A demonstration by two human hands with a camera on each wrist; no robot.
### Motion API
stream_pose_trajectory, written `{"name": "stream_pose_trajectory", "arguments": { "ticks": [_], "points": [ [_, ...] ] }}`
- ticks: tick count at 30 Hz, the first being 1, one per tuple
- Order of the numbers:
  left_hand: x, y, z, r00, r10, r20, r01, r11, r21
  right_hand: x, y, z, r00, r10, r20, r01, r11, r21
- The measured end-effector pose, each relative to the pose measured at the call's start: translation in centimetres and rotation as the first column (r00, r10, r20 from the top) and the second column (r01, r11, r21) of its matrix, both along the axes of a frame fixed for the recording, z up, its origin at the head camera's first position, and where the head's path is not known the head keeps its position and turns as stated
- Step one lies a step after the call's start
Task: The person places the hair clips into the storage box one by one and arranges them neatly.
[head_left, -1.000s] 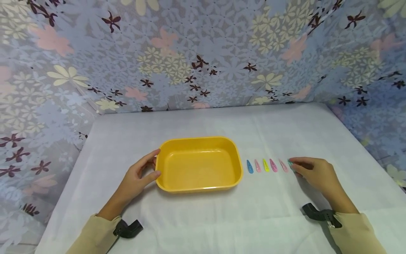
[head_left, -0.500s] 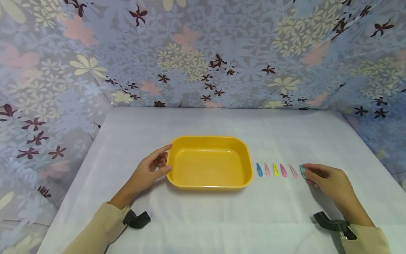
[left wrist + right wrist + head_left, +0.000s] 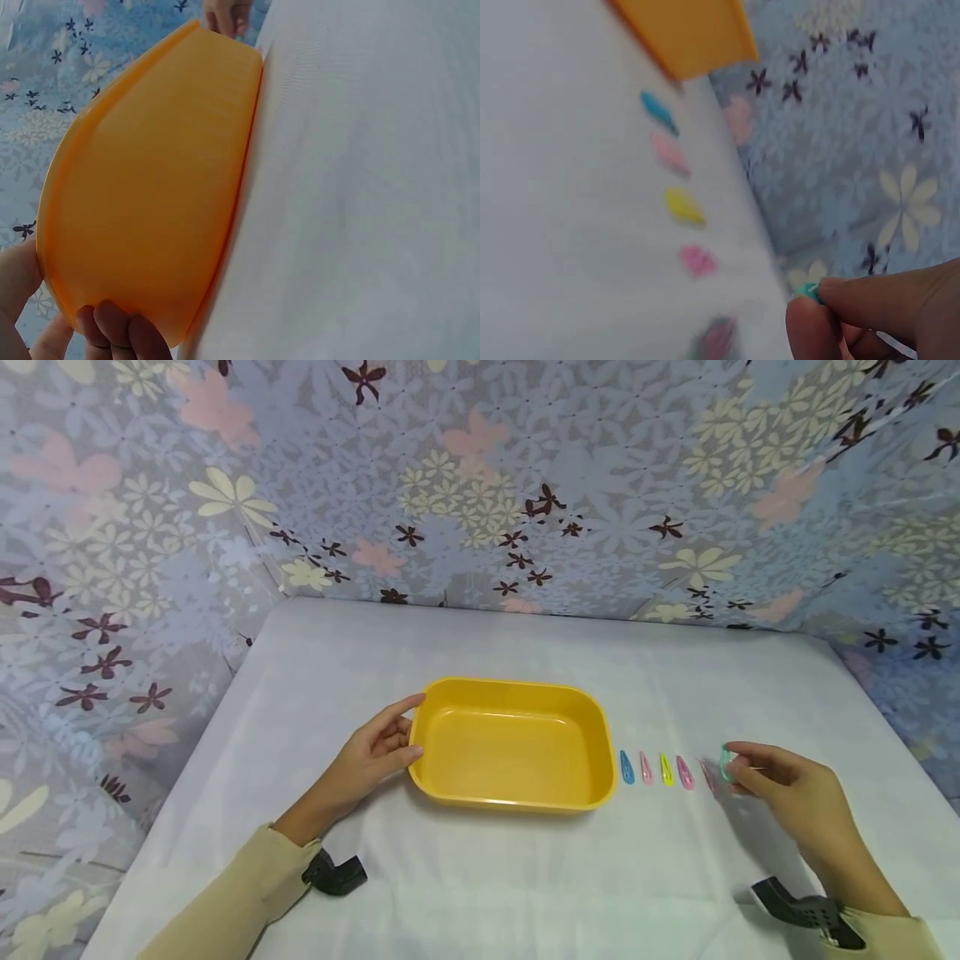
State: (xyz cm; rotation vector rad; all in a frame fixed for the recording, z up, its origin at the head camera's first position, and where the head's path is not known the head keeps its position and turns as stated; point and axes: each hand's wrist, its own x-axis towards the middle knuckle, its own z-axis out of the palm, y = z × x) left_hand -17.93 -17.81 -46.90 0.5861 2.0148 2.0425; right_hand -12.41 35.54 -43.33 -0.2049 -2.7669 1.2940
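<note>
My right hand [image 3: 795,785] pinches a teal-green snap hair clip [image 3: 725,762] between thumb and index finger, raised a little above the white cloth. Most of that clip [image 3: 810,292] is hidden by the fingertips in the right wrist view. To its left lies a row of snap hair clips: a pale pink one [image 3: 708,775], a darker pink one [image 3: 685,772], a yellow one [image 3: 666,769], another pink one [image 3: 647,767] and a blue one [image 3: 627,767]. My left hand [image 3: 378,752] holds the left end of a yellow tray [image 3: 517,807], thumb and index finger at its rim, other fingertips [image 3: 112,322] curled against its wall.
White cloth [image 3: 510,877] covers the table. Floral fabric [image 3: 480,485] hangs behind it and on both sides. Black wrist mounts [image 3: 335,874] sit on both sleeves. The blue clip lies close to the tray's right end.
The right hand has picked up the teal-green hair clip from the cloth and lifted it slightly. The left hand stays at the tray. The head view has shifted, moving everything rightward in frame.
</note>
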Motion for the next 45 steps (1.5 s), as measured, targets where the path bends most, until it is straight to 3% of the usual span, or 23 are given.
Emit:
{"name": "stream_pose_trajectory", "arguments": {
  "ticks": [5, 9, 12, 18, 29, 36, 39, 45],
  "points": [
    [-0.2, -0.1, 0.1, 1.000, 0.006, -0.003, -0.006, 1.000, 0.002, -0.8, -2.6, 2.7, 0.995, 0.096, -0.041, -0.097, 0.995, -0.032],
    [-0.1, -0.2, 0.0, 1.000, 0.021, 0.007, -0.021, 1.000, -0.011, -1.8, -5.8, 4.8, 0.982, 0.186, -0.025, -0.187, 0.981, -0.045],
    [-0.1, -0.4, -0.2, 0.999, 0.030, 0.014, -0.030, 0.999, -0.020, -2.7, -8.5, 6.1, 0.965, 0.260, 0.022, -0.258, 0.964, -0.064],
    [0.0, -0.4, -0.4, 0.999, 0.029, 0.021, -0.029, 1.000, -0.012, -4.2, -13.2, 7.5, 0.919, 0.383, 0.096, -0.360, 0.912, -0.196],
    [0.0, -0.1, -0.2, 1.000, 0.009, 0.008, -0.009, 1.000, -0.009, -5.4, -18.7, 7.5, 0.871, 0.478, 0.114, -0.402, 0.827, -0.393],
    [-0.1, -0.2, -0.4, 1.000, 0.000, 0.000, 0.000, 1.000, 0.013, -6.3, -22.0, 6.2, 0.842, 0.523, 0.132, -0.404, 0.773, -0.489],
    [-0.1, -0.2, -0.4, 1.000, -0.008, -0.004, 0.008, 1.000, 0.022, -6.5, -23.3, 5.6, 0.842, 0.517, 0.154, -0.376, 0.767, -0.520],
    [-0.1, -0.2, -0.3, 1.000, -0.006, 0.002, 0.006, 1.000, 0.017, -7.0, -26.0, 4.4, 0.837, 0.508, 0.203, -0.350, 0.783, -0.514]
  ]
}}
